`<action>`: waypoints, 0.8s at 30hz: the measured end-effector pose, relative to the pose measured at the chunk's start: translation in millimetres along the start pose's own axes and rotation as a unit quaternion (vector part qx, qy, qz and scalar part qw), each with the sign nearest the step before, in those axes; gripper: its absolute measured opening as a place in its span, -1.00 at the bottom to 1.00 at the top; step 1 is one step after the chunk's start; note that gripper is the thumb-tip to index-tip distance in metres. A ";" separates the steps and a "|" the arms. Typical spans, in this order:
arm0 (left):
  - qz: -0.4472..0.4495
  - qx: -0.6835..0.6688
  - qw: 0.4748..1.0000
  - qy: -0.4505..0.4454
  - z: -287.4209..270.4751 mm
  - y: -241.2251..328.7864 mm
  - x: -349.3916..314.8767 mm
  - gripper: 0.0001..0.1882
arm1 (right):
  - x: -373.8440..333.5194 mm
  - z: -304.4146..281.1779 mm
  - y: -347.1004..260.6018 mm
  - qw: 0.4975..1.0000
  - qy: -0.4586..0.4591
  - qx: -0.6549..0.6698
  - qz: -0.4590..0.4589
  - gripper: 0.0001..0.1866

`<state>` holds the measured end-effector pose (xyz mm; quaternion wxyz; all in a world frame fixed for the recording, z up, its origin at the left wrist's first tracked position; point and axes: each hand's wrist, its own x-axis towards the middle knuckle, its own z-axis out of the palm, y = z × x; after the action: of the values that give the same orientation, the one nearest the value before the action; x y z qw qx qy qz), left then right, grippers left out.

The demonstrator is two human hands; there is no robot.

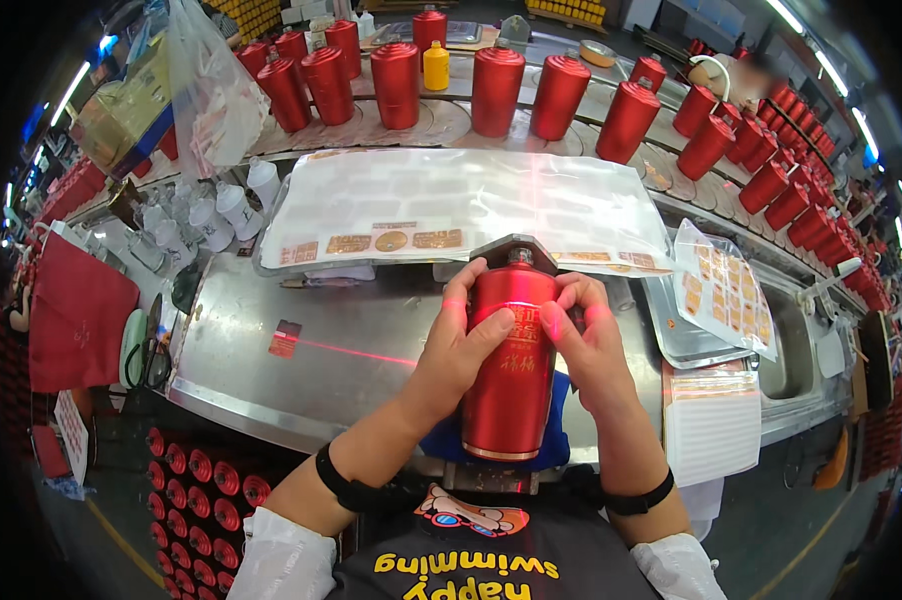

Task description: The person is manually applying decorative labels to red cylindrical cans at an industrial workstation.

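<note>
A glossy red bottle [506,400] with gold lettering lies in front of me, its neck pointing away and its base toward my body. My left hand [461,335] is closed along its left side, thumb pressed on the front near the lettering. My right hand [586,335] holds the other side, thumb and finger pinched against the gold label area. Under the bottle shows a blue cloth [561,430]. Just beyond the neck lies a white sheet [451,200] with gold labels along its near edge. A thin red light line crosses the bottle and the table.
Red bottles [498,92] and one yellow bottle [436,66] stand on a conveyor [441,125] at the back. Clear bottles [211,222] crowd the left. Scissors [151,360] hang at the table's left edge. A label sheet [726,290] lies on a metal tray at right, near a sink [791,370].
</note>
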<state>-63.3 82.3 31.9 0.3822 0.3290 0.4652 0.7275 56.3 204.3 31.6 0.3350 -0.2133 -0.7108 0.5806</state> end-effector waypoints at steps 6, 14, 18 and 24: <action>-0.002 0.020 1.000 0.010 -2.0 -5.7 4.3 -0.22 | -0.1 0.4 -2.9 1.000 -0.010 0.004 0.014 -0.76; 0.014 0.087 0.996 0.016 -5.3 -16.7 -1.0 -0.09 | 0.3 -6.3 0.0 0.999 -0.026 -0.038 -0.003 -0.75; 0.005 0.089 0.996 0.015 -4.1 -15.2 0.4 -0.07 | 6.9 -19.2 -28.5 0.962 0.027 -0.219 -0.160 -0.62; -0.027 0.049 0.998 -0.005 -3.0 -2.3 -9.8 -0.06 | 52.3 -7.5 -96.6 0.872 -0.306 -0.369 -0.100 -0.79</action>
<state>-60.5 73.2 27.5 0.3873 0.3386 0.5069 0.6916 34.2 222.9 137.8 0.0541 -0.0605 -0.9579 0.2755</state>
